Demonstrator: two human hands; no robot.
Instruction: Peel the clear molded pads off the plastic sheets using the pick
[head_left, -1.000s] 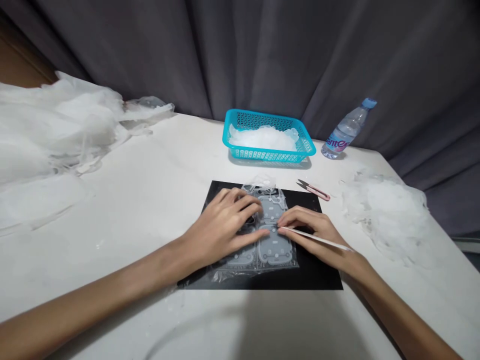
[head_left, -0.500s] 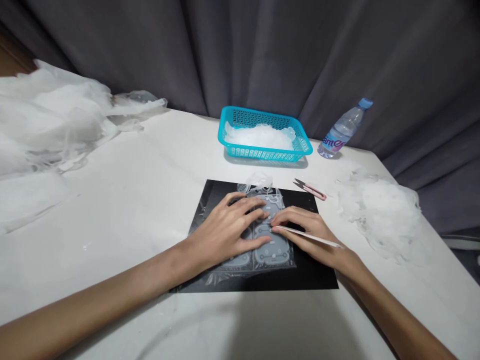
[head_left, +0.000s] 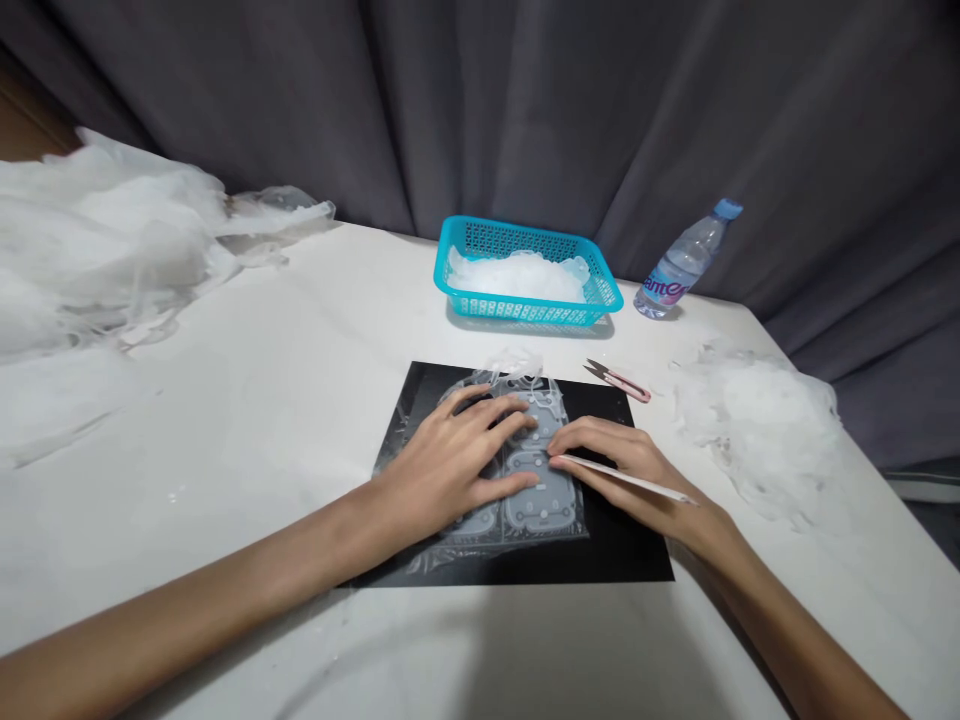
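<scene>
Clear film point(head_left: 546, 502) lies under my open left hand point(head_left: 450, 452).
My right hand point(head_left: 626, 462) pinches a white tool point(head_left: 628, 479) at the film's right side.

Table point(head_left: 262, 400): white. Mat point(head_left: 630, 550): plain black. Panels point(head_left: 551, 505): grey, patterned with pale dots and darker lines. Tool point(head_left: 630, 478): white. Far basket point(head_left: 529, 301): turquoise, with a lattice pattern. Basket contents point(head_left: 517, 275): white. Snips point(head_left: 634, 388): pink handle, dark blades point(head_left: 598, 370). Bottle point(head_left: 691, 252): clear; cap point(head_left: 727, 209) blue; label point(head_left: 666, 287) blue with purple lettering. Left heap point(head_left: 112, 220) and right heap point(head_left: 765, 410): translucent white. Far curtain point(head_left: 510, 100): dark grey.
</scene>
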